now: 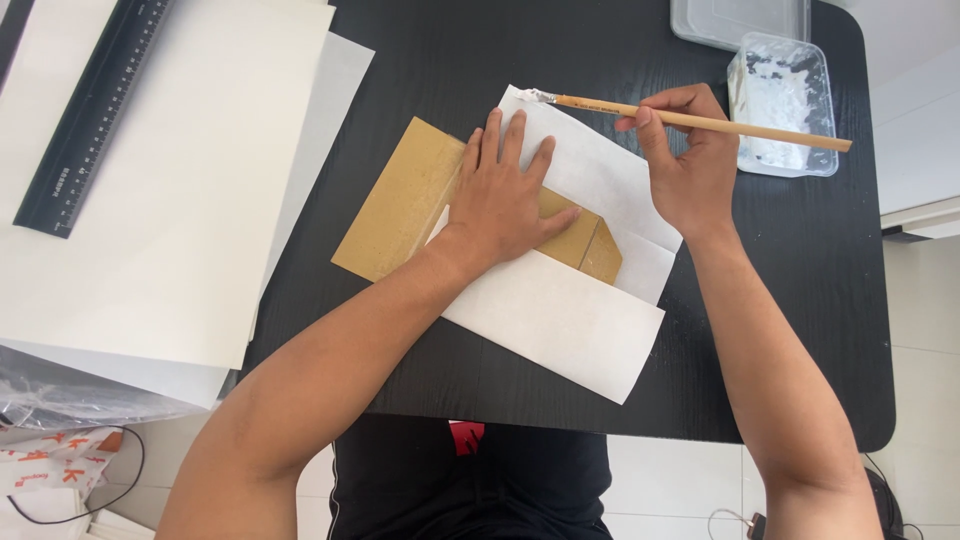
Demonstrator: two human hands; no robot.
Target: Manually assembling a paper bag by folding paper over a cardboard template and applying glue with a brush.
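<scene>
My left hand point(503, 200) lies flat, fingers spread, on a brown cardboard piece point(400, 200) and the white paper point(560, 320) wrapped around it, in the middle of the black table point(480, 50). My right hand point(685, 160) grips a wooden paintbrush point(700, 122) held nearly level. The brush's white-coated tip point(540, 97) touches the far corner of the upper paper flap point(600, 170). The cardboard's right end point(600, 252) shows between the two paper flaps.
A clear plastic tub of white paste point(785, 105) stands at the far right, with a clear lid point(740, 20) behind it. Large white sheets point(180, 200) and a long black ruler point(95, 115) cover the left side. Plastic bags point(60, 440) lie at the lower left.
</scene>
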